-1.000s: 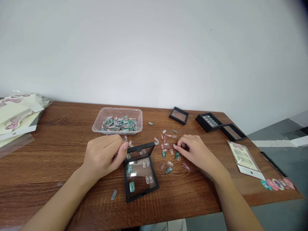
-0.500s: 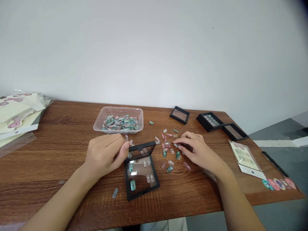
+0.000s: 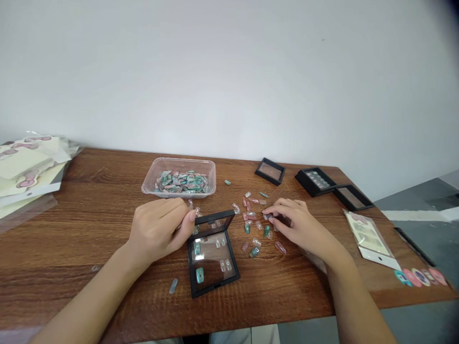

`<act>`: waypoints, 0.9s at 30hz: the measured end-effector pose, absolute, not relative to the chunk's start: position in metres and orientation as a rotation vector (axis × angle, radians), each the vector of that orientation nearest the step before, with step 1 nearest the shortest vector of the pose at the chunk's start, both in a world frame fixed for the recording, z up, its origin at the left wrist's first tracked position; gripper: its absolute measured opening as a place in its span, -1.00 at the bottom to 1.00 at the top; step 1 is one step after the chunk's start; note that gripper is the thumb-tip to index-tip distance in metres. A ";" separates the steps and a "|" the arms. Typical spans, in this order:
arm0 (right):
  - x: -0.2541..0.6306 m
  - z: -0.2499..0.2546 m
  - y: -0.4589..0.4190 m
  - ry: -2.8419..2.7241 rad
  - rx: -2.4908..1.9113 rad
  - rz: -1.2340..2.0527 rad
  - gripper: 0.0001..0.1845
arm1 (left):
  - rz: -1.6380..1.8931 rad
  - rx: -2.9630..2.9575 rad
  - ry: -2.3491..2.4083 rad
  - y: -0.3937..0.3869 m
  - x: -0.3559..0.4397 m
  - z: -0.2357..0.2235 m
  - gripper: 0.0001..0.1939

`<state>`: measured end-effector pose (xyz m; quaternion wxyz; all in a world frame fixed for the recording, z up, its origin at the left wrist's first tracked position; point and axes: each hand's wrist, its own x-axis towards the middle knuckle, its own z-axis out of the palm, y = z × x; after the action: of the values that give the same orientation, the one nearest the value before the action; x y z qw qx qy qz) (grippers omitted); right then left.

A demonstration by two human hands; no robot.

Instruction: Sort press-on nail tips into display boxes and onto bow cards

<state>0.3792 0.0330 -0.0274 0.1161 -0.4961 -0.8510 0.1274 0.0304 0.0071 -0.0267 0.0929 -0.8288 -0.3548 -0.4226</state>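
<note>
My left hand [image 3: 161, 224] is closed on the upper left corner of a black-framed display case [image 3: 215, 286], its lid tilted up. Inside the case, several press-on nails lie on the clear film, among them a teal nail [image 3: 200, 274] and a pair of pale nails [image 3: 225, 265]. At the right edge of a loose scatter of pink, green and clear nails, my right hand [image 3: 292, 220] rests low, thumb and forefinger pinched around a pale press-on nail [image 3: 267, 217]. A single clear nail [image 3: 173, 285] lies left of the case.
A clear plastic tub [image 3: 147, 184] full of nails stands behind my left hand. Black cases [image 3: 270, 171] lie at the back, with a hinged one [image 3: 315, 181] farther right. Bagged cards [image 3: 28, 167] are stacked left. A packaged card [image 3: 371, 239], a black pen [image 3: 414, 246] and round stickers [image 3: 421, 277] lie right.
The whole view has shifted slightly, moving everything a little to the right. Both hands keep nearly the same pose, and the case stays tilted open.
</note>
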 end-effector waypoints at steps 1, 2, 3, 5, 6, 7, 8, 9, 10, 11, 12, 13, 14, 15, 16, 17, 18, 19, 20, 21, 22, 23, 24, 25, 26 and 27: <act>0.379 -0.027 0.033 -2.492 -1.459 0.378 -0.76 | -1.254 -2.457 -1.051 0.007 0.030 -0.027 -0.65; 0.379 -0.026 0.033 -2.491 -1.461 0.380 -0.76 | -1.252 -2.455 -1.050 0.007 0.030 -0.026 -0.65; 0.379 -0.026 0.033 -2.488 -1.462 0.380 -0.76 | -1.249 -2.454 -1.049 0.008 0.030 -0.026 -0.65; 0.379 -0.025 0.033 -2.479 -1.466 0.371 -0.77 | -1.244 -2.453 -1.049 0.008 0.030 -0.026 -0.65; 0.379 -0.026 0.033 -2.477 -1.468 0.364 -0.79 | -1.243 -2.452 -1.048 0.008 0.030 -0.026 -0.65; 0.378 -0.026 0.033 -2.474 -1.473 0.356 -0.82 | -1.244 -2.452 -1.047 0.008 0.030 -0.026 -0.65; 0.378 -0.027 0.033 -2.475 -1.477 0.350 -0.83 | -1.245 -2.451 -1.047 0.008 0.030 -0.026 -0.65; 0.377 -0.028 0.033 -2.478 -1.479 0.341 -0.84 | -1.246 -2.452 -1.048 0.008 0.030 -0.026 -0.65; 0.376 -0.030 0.033 -2.481 -1.474 0.330 -0.85 | -1.248 -2.453 -1.047 0.008 0.031 -0.026 -0.65; 0.375 -0.031 0.033 -2.484 -1.463 0.320 -0.84 | -1.251 -2.455 -1.046 0.008 0.031 -0.026 -0.65; 0.373 -0.032 0.033 -2.488 -1.447 0.313 -0.83 | -1.255 -2.458 -1.044 0.008 0.032 -0.026 -0.64; 0.371 -0.032 0.033 -2.494 -1.428 0.309 -0.81 | -1.262 -2.462 -1.043 0.008 0.032 -0.026 -0.64; 0.369 -0.033 0.032 -2.501 -1.408 0.308 -0.79 | -1.271 -2.468 -1.043 0.008 0.032 -0.026 -0.64; 0.367 -0.033 0.032 -2.509 -1.390 0.309 -0.77 | -1.281 -2.475 -1.046 0.008 0.032 -0.026 -0.64; 0.366 -0.033 0.031 -2.515 -1.377 0.310 -0.75 | -1.293 -2.484 -1.056 0.007 0.032 -0.025 -0.64; 0.364 -0.033 0.031 -2.519 -1.367 0.308 -0.74 | -1.308 -2.494 -1.070 0.007 0.031 -0.024 -0.65; 0.364 -0.033 0.030 -2.520 -1.361 0.304 -0.74 | -1.326 -2.499 -1.095 0.006 0.030 -0.023 -0.65; 0.363 -0.033 0.031 -2.520 -1.354 0.299 -0.74 | -1.352 -2.493 -1.135 0.006 0.028 -0.020 -0.66; 0.364 -0.034 0.031 -2.518 -1.348 0.292 -0.75 | -1.384 -2.474 -1.194 0.006 0.025 -0.018 -0.67; 0.364 -0.034 0.031 -2.514 -1.341 0.282 -0.75 | -1.424 -2.440 -1.269 0.006 0.022 -0.015 -0.67; 0.365 -0.035 0.032 -2.510 -1.333 0.273 -0.75 | -1.475 -2.392 -1.355 0.006 0.018 -0.012 -0.66; 0.366 -0.036 0.032 -2.508 -1.326 0.268 -0.75 | -1.541 -2.331 -1.444 0.008 0.014 -0.009 -0.65; 0.366 -0.037 0.032 -2.507 -1.319 0.263 -0.75 | -1.619 -2.262 -1.526 0.009 0.010 -0.006 -0.63; 0.366 -0.037 0.032 -2.507 -1.312 0.262 -0.75 | -1.701 -2.194 -1.596 0.011 0.005 -0.004 -0.62; 0.366 -0.038 0.032 -2.512 -1.304 0.265 -0.74 | -1.780 -2.133 -1.654 0.014 0.001 -0.003 -0.61; 0.365 -0.038 0.032 -2.523 -1.291 0.272 -0.73 | -1.844 -2.084 -1.704 0.016 -0.003 -0.002 -0.60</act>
<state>0.3646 0.0318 -0.0383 0.1468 -0.4485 -0.8766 0.0947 -0.0027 0.0163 -0.0022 -0.0609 -0.6375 -0.5213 -0.5640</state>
